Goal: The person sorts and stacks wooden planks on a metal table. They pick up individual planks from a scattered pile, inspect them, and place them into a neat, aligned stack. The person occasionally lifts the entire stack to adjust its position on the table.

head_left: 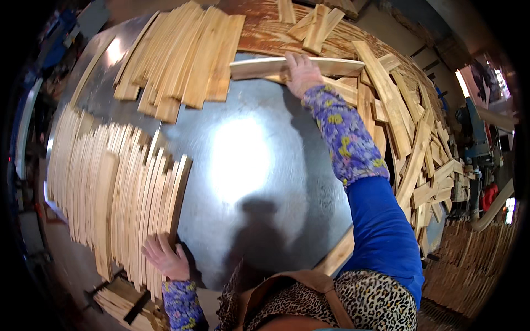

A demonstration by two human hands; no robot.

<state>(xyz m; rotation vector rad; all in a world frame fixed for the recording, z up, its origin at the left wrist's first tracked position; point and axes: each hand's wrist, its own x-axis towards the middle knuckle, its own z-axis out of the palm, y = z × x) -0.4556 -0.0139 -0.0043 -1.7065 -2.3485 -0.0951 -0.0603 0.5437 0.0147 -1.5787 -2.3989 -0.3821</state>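
Note:
My right hand (301,70) reaches far across a shiny metal table (248,165) and grips a long pale wooden slat (259,68) lying crosswise at the table's far side. My left hand (164,256) rests on the near end of a row of thin wooden slats (118,193) standing on edge at the left, fingers spread against the outermost slat. Both arms wear purple flowered sleeves, the right over a blue one.
A flat stack of slats (182,55) lies at the far left of the table. A loose heap of short wood offcuts (411,143) covers the right side. More slats (124,300) sit low at the left. Machinery (477,149) stands at far right.

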